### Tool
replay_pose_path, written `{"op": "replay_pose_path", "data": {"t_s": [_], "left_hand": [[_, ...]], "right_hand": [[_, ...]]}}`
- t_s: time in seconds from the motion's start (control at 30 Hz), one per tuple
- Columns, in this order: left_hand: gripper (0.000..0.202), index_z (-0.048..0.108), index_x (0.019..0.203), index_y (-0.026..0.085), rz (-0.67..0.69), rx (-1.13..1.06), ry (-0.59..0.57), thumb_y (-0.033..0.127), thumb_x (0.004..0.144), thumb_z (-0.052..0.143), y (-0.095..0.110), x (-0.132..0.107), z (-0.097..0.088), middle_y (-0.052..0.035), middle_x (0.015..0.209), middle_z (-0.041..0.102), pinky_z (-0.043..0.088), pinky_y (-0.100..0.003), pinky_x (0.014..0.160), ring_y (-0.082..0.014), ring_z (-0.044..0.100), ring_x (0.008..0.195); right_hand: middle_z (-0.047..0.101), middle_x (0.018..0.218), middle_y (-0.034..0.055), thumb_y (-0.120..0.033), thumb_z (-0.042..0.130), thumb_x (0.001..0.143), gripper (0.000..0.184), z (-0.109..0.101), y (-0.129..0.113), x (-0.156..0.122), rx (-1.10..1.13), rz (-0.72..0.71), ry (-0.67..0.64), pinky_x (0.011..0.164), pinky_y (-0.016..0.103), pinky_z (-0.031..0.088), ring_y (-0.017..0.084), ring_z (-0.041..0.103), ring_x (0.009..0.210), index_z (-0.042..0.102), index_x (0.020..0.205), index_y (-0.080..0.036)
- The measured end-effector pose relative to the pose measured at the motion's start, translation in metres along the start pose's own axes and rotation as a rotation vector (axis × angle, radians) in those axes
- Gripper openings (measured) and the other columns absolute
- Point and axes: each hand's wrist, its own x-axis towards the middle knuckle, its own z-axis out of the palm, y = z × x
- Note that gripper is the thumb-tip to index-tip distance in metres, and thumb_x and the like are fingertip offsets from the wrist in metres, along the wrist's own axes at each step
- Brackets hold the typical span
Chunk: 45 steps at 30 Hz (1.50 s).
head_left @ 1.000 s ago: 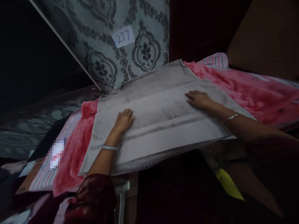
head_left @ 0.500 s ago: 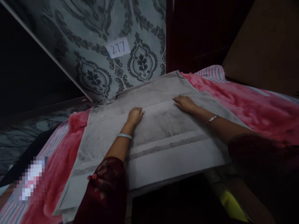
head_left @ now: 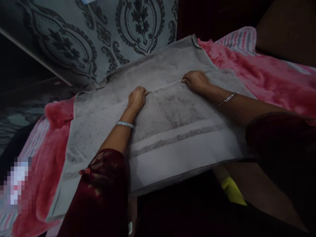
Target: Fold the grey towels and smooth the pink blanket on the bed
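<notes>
A large grey towel (head_left: 170, 113) lies spread over pink fleece, with a paler band near its close edge. Its close part forms an upper layer whose far edge runs straight across between my hands. At that edge, left of centre, my left hand (head_left: 137, 99) is closed, fingertips pinching the fabric. Farther right, my right hand (head_left: 197, 81) is closed on the same edge, thumb and fingers pressed together. Between the two hands the edge looks taut and slightly raised. A bracelet circles each wrist.
A pink fleece blanket (head_left: 271, 79) with a striped border shows on both sides of the towel. Behind it stands a panel with a dark damask pattern (head_left: 140, 19). A yellow item (head_left: 233, 191) lies below the towel's close edge. Something pixelated is at lower left.
My view has tilted down and come closer. Both hands, whose fingers rested along the towel layer's edge, are now pinched on it, and the edge between them is tighter.
</notes>
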Motion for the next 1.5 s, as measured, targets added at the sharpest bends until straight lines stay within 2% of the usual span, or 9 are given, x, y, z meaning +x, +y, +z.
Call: {"op": "replay_pose_path", "data": {"t_s": [0.2,0.37,0.5,0.67,0.77,0.87,1.07,1.27,1.5], "left_hand": [[0.026,0.064,0.108,0.017,-0.005,0.004,-0.07,0.029,0.098,0.043,-0.004,0.003,0.013,-0.0138,0.115,0.067,0.044,-0.037,0.094,-0.0272,0.061,0.109],[0.032,0.062,0.117,0.015,0.058,0.029,-0.095,0.029,0.099,0.039,-0.009,-0.003,0.008,-0.0152,0.121,0.065,0.045,-0.039,0.101,-0.0273,0.059,0.114],[0.04,0.06,0.125,0.012,0.064,0.093,-0.097,0.029,0.099,0.037,-0.028,-0.021,-0.007,-0.019,0.123,0.062,0.044,-0.045,0.105,-0.0313,0.056,0.119],[0.056,0.047,0.146,0.012,0.036,0.089,-0.019,0.037,0.097,0.041,-0.039,-0.055,-0.024,-0.0203,0.145,0.051,0.039,-0.047,0.113,-0.0334,0.047,0.136],[0.059,0.044,0.149,0.012,0.137,0.096,-0.053,0.04,0.097,0.041,-0.004,-0.076,-0.028,-0.0209,0.16,0.037,0.031,-0.052,0.119,-0.0355,0.035,0.147],[0.057,0.042,0.153,0.019,0.378,0.045,-0.171,0.036,0.098,0.041,0.059,-0.099,-0.026,-0.0139,0.165,0.032,0.026,-0.053,0.122,-0.0311,0.03,0.151],[0.061,0.036,0.157,0.025,0.653,-0.05,-0.346,0.044,0.1,0.045,0.154,-0.135,-0.009,-0.0097,0.167,0.026,0.02,-0.055,0.125,-0.0283,0.021,0.155],[0.063,0.029,0.16,0.025,0.629,-0.05,-0.35,0.046,0.101,0.041,0.163,-0.146,-0.003,-0.0096,0.168,0.022,0.015,-0.055,0.126,-0.028,0.014,0.157],[0.063,0.031,0.159,0.029,0.622,-0.023,-0.286,0.047,0.1,0.044,0.164,-0.145,-0.003,-0.0087,0.168,0.025,0.017,-0.059,0.125,-0.0299,0.018,0.156]], "right_hand": [[0.067,0.118,0.0119,-0.032,0.042,0.097,0.036,0.028,0.012,0.013,0.028,-0.042,0.011,0.097,0.043,0.043,0.028,0.057,0.111,0.069,0.118,-0.021],[0.062,0.131,0.0136,-0.036,0.038,0.099,0.045,0.027,0.02,0.005,0.007,-0.103,-0.015,0.103,0.048,0.04,0.032,0.052,0.121,0.061,0.134,-0.02],[0.045,0.154,0.0139,-0.043,0.033,0.102,0.057,0.012,0.041,-0.04,-0.079,-0.118,-0.007,0.109,0.058,0.032,0.037,0.039,0.138,0.043,0.153,-0.021],[0.036,0.161,0.0112,-0.047,0.03,0.102,0.059,-0.017,0.087,-0.128,-0.132,0.109,-0.018,0.112,0.056,0.033,0.035,0.034,0.145,0.039,0.155,-0.023],[0.053,0.148,0.0151,-0.043,0.036,0.1,0.058,-0.04,0.105,-0.172,-0.149,0.285,-0.025,0.107,0.046,0.042,0.032,0.05,0.132,0.048,0.149,-0.015],[0.069,0.122,0.016,-0.038,0.038,0.099,0.048,-0.061,0.105,-0.199,-0.178,0.479,-0.033,0.093,0.038,0.048,0.029,0.064,0.11,0.066,0.128,-0.013],[0.071,0.116,0.0173,-0.038,0.044,0.097,0.041,-0.075,0.084,-0.222,-0.181,0.586,-0.04,0.079,0.034,0.048,0.029,0.065,0.105,0.072,0.114,-0.012],[0.072,0.112,0.016,-0.033,0.057,0.092,0.028,-0.077,0.081,-0.223,-0.09,0.642,-0.05,0.078,0.031,0.047,0.027,0.065,0.103,0.071,0.108,-0.015],[0.072,0.115,0.0145,-0.028,0.048,0.097,0.029,-0.073,0.083,-0.213,0.001,0.691,0.052,0.08,0.029,0.047,0.024,0.065,0.102,0.069,0.111,-0.014]]}}
